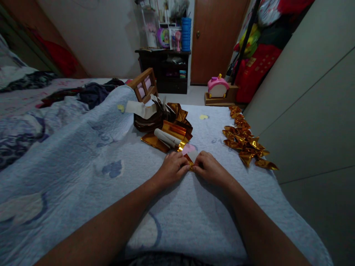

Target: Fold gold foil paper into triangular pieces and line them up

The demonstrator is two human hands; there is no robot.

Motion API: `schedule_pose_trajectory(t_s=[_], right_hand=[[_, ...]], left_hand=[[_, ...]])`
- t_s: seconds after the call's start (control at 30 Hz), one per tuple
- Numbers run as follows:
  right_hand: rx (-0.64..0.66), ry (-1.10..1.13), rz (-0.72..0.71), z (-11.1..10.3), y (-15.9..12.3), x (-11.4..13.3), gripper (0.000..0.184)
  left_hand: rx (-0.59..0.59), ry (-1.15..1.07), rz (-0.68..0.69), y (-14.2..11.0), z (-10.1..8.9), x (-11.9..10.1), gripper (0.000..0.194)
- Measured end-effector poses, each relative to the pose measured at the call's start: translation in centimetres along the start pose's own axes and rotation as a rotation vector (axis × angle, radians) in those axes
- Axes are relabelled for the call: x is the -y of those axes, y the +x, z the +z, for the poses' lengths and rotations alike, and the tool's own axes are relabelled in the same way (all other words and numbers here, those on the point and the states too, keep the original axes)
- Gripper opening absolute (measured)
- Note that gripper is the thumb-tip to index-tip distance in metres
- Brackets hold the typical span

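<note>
Both hands meet over a small piece of gold foil paper (pixel 190 165) at the middle of the quilt. My left hand (pixel 173 167) pinches its left side between thumb and fingers. On the other side my right hand (pixel 208 167) grips the right part with its fingers curled. Much of the piece is hidden behind the fingers. Just beyond lie loose gold foil sheets (pixel 173 128), some bent, with a rolled whitish paper (pixel 167 138) on top. A dark-edged stack of paper sheets (pixel 148 123) sits behind them.
Several folded, twisted gold foil pieces (pixel 244 142) lie in a row along the quilt's right edge. The blue quilt (pixel 116 207) is bunched up at left. Beyond its far edge stand a wooden chair-like frame (pixel 143 85), a pink toy (pixel 218 87) and a dark cabinet (pixel 166 74).
</note>
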State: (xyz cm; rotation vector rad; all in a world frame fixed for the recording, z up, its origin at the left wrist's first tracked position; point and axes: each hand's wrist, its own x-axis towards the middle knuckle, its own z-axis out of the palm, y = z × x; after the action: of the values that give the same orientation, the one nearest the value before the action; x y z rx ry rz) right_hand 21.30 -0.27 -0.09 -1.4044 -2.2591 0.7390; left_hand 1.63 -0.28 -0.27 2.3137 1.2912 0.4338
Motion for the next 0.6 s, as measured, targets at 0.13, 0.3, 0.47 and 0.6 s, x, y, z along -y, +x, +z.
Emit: schedule_pose_trajectory(t_s=[0.13, 0.3, 0.47, 0.6], right_hand=[[-0.013, 0.004, -0.008, 0.23, 0.01, -0.29, 0.018], [-0.025, -0.016, -0.008, 0.36, -0.01, -0.3, 0.018], [-0.062, -0.042, 0.02, 0.43, -0.11, -0.02, 0.015], [-0.068, -0.053, 0.021, 0.52, -0.07, -0.04, 0.015]], left_hand=[[-0.002, 0.023, -0.033, -0.01, 0.05, -0.2, 0.015], [-0.022, 0.038, -0.061, -0.05, 0.33, -0.33, 0.014], [-0.032, 0.049, -0.063, -0.04, 0.48, -0.45, 0.016], [-0.028, 0.05, -0.076, -0.07, 0.45, -0.55, 0.014]])
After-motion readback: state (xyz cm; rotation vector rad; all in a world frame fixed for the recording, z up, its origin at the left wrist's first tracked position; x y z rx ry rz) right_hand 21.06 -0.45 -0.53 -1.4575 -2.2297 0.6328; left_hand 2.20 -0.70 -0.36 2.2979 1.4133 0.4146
